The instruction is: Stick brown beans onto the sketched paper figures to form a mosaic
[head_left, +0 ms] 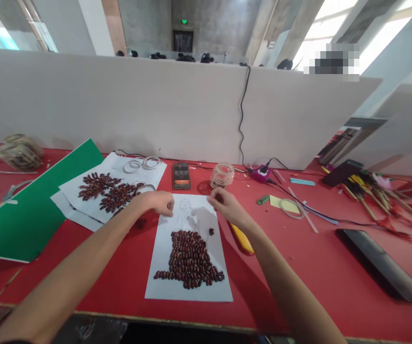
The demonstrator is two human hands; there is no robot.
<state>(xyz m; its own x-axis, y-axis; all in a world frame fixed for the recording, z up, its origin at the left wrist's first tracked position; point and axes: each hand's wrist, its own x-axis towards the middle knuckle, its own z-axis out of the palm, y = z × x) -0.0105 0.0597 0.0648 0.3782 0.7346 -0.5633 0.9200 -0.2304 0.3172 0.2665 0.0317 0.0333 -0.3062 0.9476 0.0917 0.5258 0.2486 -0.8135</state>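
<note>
A white sheet [163, 267] with a pencil figure lies on the red table [299, 267] in front of me. Dark brown beans [190, 260] fill the figure's skirt, and one loose bean [211, 231] lies beside it. My left hand [155, 201] rests at the sheet's top left corner, fingers curled together in a pinch. My right hand [225, 203] hovers over the sheet's top right, fingers also pinched. What either hand holds is too small to see.
Left of me lie more sheets with bean patterns [107, 191], tape rings [142, 164] and a green board [30, 215]. A clear jar [222, 175], a small dark box [181, 176], a yellow tool [242, 239], cables, sticks [377, 196] and a black tray [385, 265] sit around.
</note>
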